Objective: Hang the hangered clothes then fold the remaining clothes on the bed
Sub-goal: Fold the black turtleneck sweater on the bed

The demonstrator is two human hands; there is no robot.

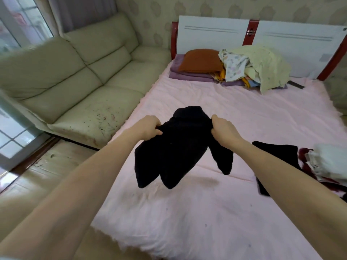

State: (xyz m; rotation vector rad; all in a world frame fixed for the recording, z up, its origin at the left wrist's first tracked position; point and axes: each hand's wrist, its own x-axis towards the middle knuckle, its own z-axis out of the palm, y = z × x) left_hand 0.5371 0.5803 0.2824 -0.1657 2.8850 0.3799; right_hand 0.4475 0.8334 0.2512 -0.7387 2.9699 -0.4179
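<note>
A black garment (178,147) hangs in the air above the pink bed (187,212), its lower ends dangling and casting a shadow on the sheet. My left hand (149,126) grips its upper left edge and my right hand (222,126) grips its upper right edge, both arms stretched forward. Another black piece of clothing (277,156) lies flat on the bed to the right, partly hidden by my right forearm. At the right edge sits a pile of white and dark red clothes (326,162).
A beige corner sofa (75,76) stands left of the bed. At the white headboard (216,34) lie an orange pillow (201,61), purple folded bedding (187,75) and a heap of pale yellow and patterned cloth (257,66). Wooden floor (37,175) runs along the bed's left side.
</note>
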